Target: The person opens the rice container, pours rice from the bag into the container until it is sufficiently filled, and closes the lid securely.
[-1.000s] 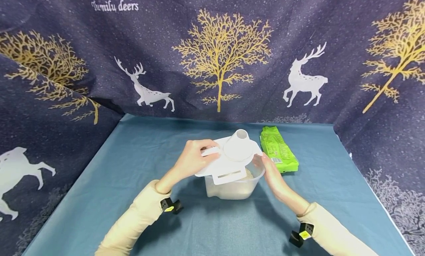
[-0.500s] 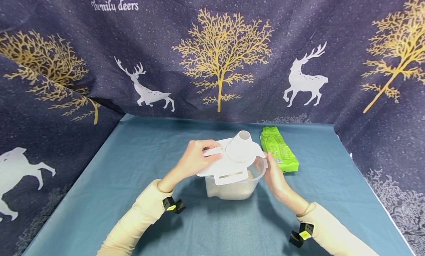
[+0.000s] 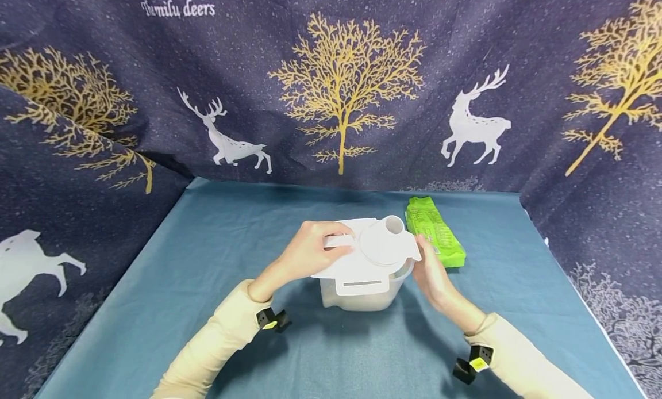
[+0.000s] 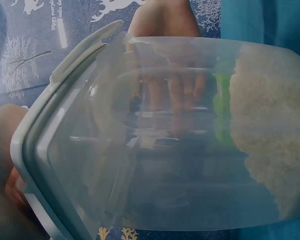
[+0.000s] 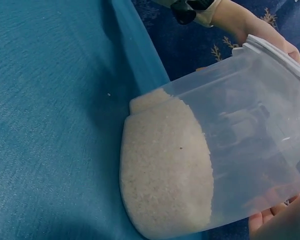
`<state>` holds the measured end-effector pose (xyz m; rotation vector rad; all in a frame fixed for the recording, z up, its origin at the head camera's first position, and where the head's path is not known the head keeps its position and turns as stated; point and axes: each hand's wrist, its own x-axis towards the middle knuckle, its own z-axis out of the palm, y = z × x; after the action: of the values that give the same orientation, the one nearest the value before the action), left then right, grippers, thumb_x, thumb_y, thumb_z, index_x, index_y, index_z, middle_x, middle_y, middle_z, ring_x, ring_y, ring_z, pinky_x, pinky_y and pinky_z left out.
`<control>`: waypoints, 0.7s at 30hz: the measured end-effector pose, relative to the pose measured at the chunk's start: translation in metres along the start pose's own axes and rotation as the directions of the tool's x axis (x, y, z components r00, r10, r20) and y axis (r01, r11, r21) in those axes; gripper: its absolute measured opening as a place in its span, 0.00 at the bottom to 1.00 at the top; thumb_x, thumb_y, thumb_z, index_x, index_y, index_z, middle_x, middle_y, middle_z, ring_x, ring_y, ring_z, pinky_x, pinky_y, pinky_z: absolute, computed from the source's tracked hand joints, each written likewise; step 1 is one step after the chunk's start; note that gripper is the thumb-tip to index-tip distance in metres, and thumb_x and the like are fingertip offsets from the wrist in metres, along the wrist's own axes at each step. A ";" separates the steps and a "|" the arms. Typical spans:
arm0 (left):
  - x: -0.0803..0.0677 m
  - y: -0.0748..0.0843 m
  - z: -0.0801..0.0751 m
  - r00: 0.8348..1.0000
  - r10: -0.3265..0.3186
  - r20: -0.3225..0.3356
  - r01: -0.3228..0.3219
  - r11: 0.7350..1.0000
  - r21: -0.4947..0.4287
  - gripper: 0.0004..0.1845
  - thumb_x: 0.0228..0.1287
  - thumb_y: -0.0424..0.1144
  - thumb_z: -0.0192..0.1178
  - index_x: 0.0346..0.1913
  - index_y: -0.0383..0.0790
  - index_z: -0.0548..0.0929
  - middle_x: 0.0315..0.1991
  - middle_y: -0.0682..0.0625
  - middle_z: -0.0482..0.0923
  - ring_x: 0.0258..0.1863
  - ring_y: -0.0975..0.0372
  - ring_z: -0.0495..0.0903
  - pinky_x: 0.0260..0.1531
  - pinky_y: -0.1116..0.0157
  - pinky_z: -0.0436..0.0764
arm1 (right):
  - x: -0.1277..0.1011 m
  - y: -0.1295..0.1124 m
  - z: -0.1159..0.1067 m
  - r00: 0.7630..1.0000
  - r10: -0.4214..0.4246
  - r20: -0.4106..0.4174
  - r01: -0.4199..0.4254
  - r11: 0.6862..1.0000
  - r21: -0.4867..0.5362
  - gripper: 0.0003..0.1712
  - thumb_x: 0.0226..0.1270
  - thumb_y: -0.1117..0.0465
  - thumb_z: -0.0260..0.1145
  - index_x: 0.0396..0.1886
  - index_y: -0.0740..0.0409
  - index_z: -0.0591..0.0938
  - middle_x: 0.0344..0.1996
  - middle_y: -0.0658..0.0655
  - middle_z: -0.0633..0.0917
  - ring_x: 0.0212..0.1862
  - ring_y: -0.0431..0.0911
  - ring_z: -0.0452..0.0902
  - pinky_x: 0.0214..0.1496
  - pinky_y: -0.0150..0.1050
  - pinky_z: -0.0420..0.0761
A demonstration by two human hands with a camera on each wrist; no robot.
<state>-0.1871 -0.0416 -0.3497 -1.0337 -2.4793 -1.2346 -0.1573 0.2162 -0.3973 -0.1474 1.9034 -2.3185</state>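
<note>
**Two hands put a lid on a box of rice**

A dark blue curtain with gold trees and white deer hangs all around. In front of it is a tabletop with a blue-green cloth on it.

A clear plastic box sits in the middle of the tabletop. It has white rice at the bottom. The rice only fills the low part of the box.

A white lid with a round spout lies on top of the box. It looks a bit tilted, so I think it is not snapped down yet.

The left hand is on the left side of the box. Its fingers curl over the lid's edge and hold it. The right hand is on the right side of the box. Its fingers are bent around the box's wall, just under the lid.

A green packet lies on the tabletop, just behind the right hand.

The box is probably stiff and smooth, so it could slip. The rice makes it heavier at the bottom. The lid looks light and thin. I think the best places to hold are the box's two sides and the lid's edges.
</note>
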 end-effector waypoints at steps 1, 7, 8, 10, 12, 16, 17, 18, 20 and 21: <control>0.000 0.000 0.000 1.000 0.002 0.002 -0.002 1.000 0.001 0.09 0.57 0.36 0.68 0.42 0.44 0.87 0.36 0.53 0.87 0.28 0.66 0.78 0.32 0.69 0.77 | 0.000 -0.001 0.000 1.000 0.000 -0.010 0.000 1.000 0.003 0.23 0.80 0.45 0.32 0.42 0.36 0.76 0.40 0.35 0.79 0.51 0.29 0.72 0.59 0.27 0.66; 0.002 -0.001 0.004 0.998 0.051 0.020 -0.052 0.998 0.029 0.09 0.56 0.36 0.69 0.41 0.43 0.87 0.38 0.52 0.88 0.39 0.62 0.85 0.41 0.65 0.82 | 0.001 -0.010 0.000 0.998 0.046 -0.047 -0.046 0.999 -0.011 0.17 0.80 0.52 0.39 0.39 0.39 0.76 0.36 0.37 0.78 0.44 0.31 0.73 0.52 0.29 0.70; 0.003 -0.001 0.005 0.998 0.062 0.022 -0.062 0.997 0.038 0.09 0.56 0.36 0.69 0.41 0.43 0.87 0.39 0.52 0.88 0.42 0.62 0.86 0.44 0.64 0.83 | 0.001 -0.011 0.000 0.997 0.053 -0.055 -0.053 0.999 -0.009 0.16 0.79 0.53 0.41 0.39 0.39 0.77 0.35 0.37 0.78 0.43 0.31 0.73 0.51 0.29 0.71; 0.004 0.000 0.006 0.997 0.076 0.026 -0.077 0.996 0.045 0.09 0.56 0.37 0.69 0.41 0.43 0.87 0.39 0.52 0.88 0.43 0.61 0.86 0.44 0.63 0.83 | 0.001 -0.012 0.000 0.996 0.062 -0.068 -0.063 0.998 -0.008 0.16 0.78 0.55 0.43 0.38 0.38 0.78 0.35 0.37 0.79 0.41 0.31 0.74 0.49 0.30 0.72; 0.006 0.001 0.007 0.996 0.081 0.036 -0.082 0.995 0.051 0.09 0.56 0.38 0.69 0.41 0.43 0.87 0.40 0.52 0.88 0.43 0.61 0.86 0.44 0.63 0.83 | 0.001 -0.013 0.000 0.994 0.066 -0.083 -0.066 0.998 -0.004 0.16 0.77 0.57 0.44 0.38 0.37 0.79 0.35 0.37 0.79 0.41 0.31 0.75 0.48 0.29 0.73; 0.008 0.001 0.008 0.995 0.083 0.050 -0.086 0.995 0.047 0.09 0.57 0.39 0.69 0.42 0.44 0.87 0.40 0.53 0.88 0.43 0.62 0.86 0.45 0.64 0.82 | -0.001 -0.013 0.001 0.992 0.070 -0.107 -0.071 0.997 -0.013 0.15 0.77 0.56 0.45 0.42 0.37 0.79 0.39 0.36 0.79 0.44 0.30 0.74 0.49 0.28 0.74; 0.008 0.000 0.008 0.995 0.083 0.050 -0.085 0.995 0.044 0.09 0.57 0.39 0.69 0.41 0.44 0.87 0.40 0.54 0.88 0.43 0.62 0.86 0.45 0.64 0.82 | -0.001 -0.013 0.002 0.991 0.072 -0.114 -0.075 0.997 -0.022 0.14 0.77 0.55 0.45 0.46 0.39 0.78 0.41 0.37 0.79 0.45 0.30 0.74 0.50 0.28 0.74; 0.008 0.000 0.009 0.995 0.083 0.048 -0.085 0.996 0.041 0.09 0.57 0.38 0.69 0.41 0.45 0.87 0.40 0.54 0.88 0.43 0.62 0.86 0.45 0.64 0.82 | -0.002 -0.013 0.002 0.990 0.076 -0.117 -0.080 0.996 -0.035 0.13 0.78 0.55 0.45 0.50 0.42 0.76 0.44 0.37 0.77 0.46 0.30 0.73 0.51 0.28 0.74; 0.008 -0.001 0.009 0.995 0.087 0.044 -0.089 0.995 0.037 0.09 0.57 0.38 0.69 0.41 0.45 0.87 0.39 0.54 0.88 0.44 0.62 0.86 0.45 0.64 0.82 | -0.002 -0.014 0.003 0.989 0.088 -0.121 -0.096 0.993 -0.062 0.17 0.78 0.53 0.44 0.59 0.48 0.71 0.50 0.39 0.73 0.50 0.29 0.71 0.53 0.28 0.72; 0.008 -0.001 0.010 0.995 0.089 0.042 -0.091 0.995 0.034 0.09 0.57 0.38 0.69 0.41 0.44 0.87 0.39 0.54 0.88 0.44 0.62 0.86 0.45 0.65 0.82 | -0.002 -0.014 0.003 0.989 0.093 -0.118 -0.103 0.992 -0.078 0.20 0.78 0.52 0.43 0.63 0.51 0.67 0.53 0.39 0.71 0.52 0.29 0.70 0.54 0.28 0.72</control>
<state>-0.1925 -0.0306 -0.3530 -1.1593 -2.4456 -1.1498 -0.1555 0.2162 -0.3830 0.0705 2.0137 -2.2289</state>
